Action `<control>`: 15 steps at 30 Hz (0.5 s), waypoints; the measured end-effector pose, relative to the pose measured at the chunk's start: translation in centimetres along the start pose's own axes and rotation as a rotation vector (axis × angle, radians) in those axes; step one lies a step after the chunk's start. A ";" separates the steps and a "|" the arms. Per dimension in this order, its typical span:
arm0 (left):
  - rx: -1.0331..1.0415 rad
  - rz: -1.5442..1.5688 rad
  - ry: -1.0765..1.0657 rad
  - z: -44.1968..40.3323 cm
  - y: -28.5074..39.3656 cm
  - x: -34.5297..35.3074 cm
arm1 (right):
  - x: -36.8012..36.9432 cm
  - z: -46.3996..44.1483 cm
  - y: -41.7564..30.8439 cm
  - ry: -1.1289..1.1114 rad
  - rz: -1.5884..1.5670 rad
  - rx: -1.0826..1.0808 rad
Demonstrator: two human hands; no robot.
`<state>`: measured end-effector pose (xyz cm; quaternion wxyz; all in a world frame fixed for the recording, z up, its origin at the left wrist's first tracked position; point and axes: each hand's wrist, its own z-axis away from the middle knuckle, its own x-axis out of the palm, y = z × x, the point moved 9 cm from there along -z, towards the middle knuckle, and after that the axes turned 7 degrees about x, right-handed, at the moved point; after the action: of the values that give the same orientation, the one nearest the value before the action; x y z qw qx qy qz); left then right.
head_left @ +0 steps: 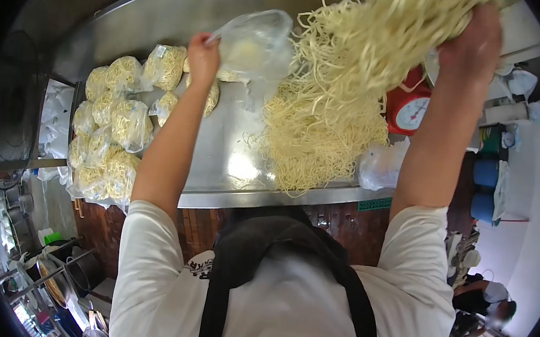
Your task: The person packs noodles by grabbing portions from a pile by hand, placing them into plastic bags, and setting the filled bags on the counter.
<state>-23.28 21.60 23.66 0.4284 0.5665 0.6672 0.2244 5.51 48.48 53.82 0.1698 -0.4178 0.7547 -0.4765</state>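
My left hand (203, 57) is closed on the edge of a clear plastic bag (255, 42), which hangs over the metal table. At the upper right, my right hand (477, 42) grips a large clump of noodles (397, 35), lifted and slightly blurred. Its fingers are partly hidden by the strands. Below the clump spreads a pile of loose pale yellow noodles (324, 141). A red dial scale (410, 110) stands right of the pile, partly covered by noodles. Several filled noodle bags (131, 124) are stacked at the table's left end, left of my left forearm.
The steel table (213, 157) has a raised back wall. A stack of clear plastic bags (379, 165) lies by its front right edge. Blue containers (484, 187) stand at the right. Another person (486, 300) is in the background at lower right. Racks with pots (61, 278) stand lower left.
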 end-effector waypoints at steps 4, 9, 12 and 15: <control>0.036 0.223 -0.121 1.8 6.5 4.2 | 1.7 9.4 12.6 -0.150 0.156 0.144; 0.351 0.303 -0.517 14.5 20.0 0.2 | 6.4 19.0 26.5 -0.307 -0.296 0.877; 0.440 0.278 -0.614 20.7 17.2 -1.0 | 9.5 22.2 30.2 -0.364 -0.502 0.986; 0.211 0.050 -0.575 21.5 9.9 -1.8 | 13.2 24.5 33.5 -0.522 -0.353 1.070</control>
<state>0.02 18.45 20.55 0.5329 0.6643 0.5241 -0.0049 -1.98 30.44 14.85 0.4533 -0.4963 0.2644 -0.6916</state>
